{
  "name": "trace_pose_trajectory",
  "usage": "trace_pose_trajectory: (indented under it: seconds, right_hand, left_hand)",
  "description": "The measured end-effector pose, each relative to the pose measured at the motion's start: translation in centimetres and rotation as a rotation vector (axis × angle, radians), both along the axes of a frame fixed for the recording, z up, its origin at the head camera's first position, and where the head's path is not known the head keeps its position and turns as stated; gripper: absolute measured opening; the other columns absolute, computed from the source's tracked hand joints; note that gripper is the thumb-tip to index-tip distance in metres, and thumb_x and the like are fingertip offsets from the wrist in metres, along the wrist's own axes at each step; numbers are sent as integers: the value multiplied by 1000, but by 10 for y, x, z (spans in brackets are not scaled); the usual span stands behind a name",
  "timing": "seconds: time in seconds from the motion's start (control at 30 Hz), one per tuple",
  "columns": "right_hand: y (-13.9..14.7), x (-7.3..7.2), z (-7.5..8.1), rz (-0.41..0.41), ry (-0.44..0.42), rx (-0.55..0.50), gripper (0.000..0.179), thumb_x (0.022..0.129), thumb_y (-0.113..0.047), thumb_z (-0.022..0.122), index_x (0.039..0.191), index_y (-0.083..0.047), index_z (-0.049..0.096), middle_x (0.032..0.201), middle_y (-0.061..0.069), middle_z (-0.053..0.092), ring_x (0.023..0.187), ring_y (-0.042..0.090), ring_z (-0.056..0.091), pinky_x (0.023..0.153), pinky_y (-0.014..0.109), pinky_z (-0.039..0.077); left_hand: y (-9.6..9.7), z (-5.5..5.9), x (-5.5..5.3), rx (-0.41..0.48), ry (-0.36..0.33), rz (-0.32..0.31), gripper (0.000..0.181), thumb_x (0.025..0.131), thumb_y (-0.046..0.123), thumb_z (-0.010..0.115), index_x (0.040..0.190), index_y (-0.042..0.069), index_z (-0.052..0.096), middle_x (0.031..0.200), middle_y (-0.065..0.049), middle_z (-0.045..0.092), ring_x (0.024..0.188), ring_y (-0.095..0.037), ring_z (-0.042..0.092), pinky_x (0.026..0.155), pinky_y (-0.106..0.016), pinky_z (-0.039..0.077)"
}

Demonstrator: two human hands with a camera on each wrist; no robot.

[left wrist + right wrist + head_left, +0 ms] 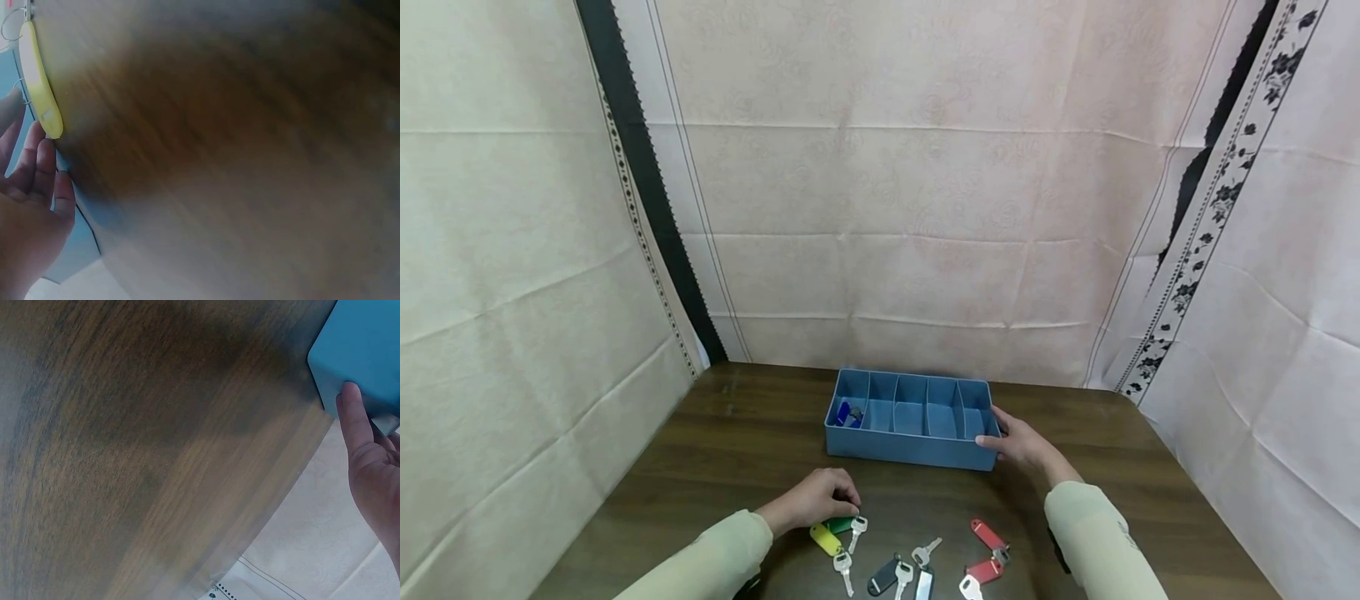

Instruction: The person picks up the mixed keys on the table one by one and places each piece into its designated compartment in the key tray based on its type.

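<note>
My left hand [820, 500] is low over the table, thumb and index finger pinching at the ring of a green key tag [838, 525]. The tag's silver key [858, 526] lies just below the fingertips. Close beside it lies a yellow key tag [826, 540], seen large in the left wrist view next to my left fingers [44, 165]. My right hand [1022, 442] grips the right end of a blue compartment box [910, 450], thumb on the front wall and fingers round the end. A blue key tag [844, 413] with its key sits in the box's leftmost compartment.
Nearer me on the brown wooden table [737, 450] lie a black key tag [883, 577], a white key tag [924, 583] and two red key tags, an upper [987, 533] and a lower [985, 571]. Pale cloth [925, 183] hangs behind the table and at both sides.
</note>
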State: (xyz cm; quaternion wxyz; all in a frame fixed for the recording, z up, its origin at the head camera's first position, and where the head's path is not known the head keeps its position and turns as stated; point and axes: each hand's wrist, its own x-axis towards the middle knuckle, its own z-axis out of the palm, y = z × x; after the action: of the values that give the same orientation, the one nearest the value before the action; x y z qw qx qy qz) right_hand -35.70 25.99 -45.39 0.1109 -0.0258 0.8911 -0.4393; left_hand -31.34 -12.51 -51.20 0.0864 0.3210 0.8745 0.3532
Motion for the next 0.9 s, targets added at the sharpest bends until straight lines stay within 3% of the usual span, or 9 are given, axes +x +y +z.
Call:
trace_pose_trajectory:
  seconds: [0.27,0.53,0.73,0.9]
  right_hand:
    - [-1,0,-1,-14,-15,-20,87,95,-32,67,159,-6,14,157,32,20,136,51,36,97,54,47]
    - [0,-1,0,-22,-7,-15,93,91,-39,70,159,-7,15,157,32,21,135,50,38,98,53,47]
    - [0,1,0,-14,2,-9,96,90,-42,70,159,-5,15,156,33,21,134,52,38,97,54,47]
    - [0,1,-1,-8,5,-1,96,89,-43,70,158,-5,15,155,34,22,134,52,38,95,53,49]
  left_hand:
    - [0,-1,-2,-15,20,-9,8,89,15,75,83,21,75,88,14,60,86,-6,55,77,-26,46]
    - [1,1,-2,-53,79,-40,7,89,17,76,85,23,76,90,16,59,90,-5,53,83,-30,45]
    - [2,2,-1,-53,71,-27,9,89,19,75,82,25,75,89,17,58,89,-5,52,83,-31,43]
    - [3,1,-3,-2,53,-10,9,92,17,72,84,21,73,87,15,59,84,-4,53,76,-26,45]
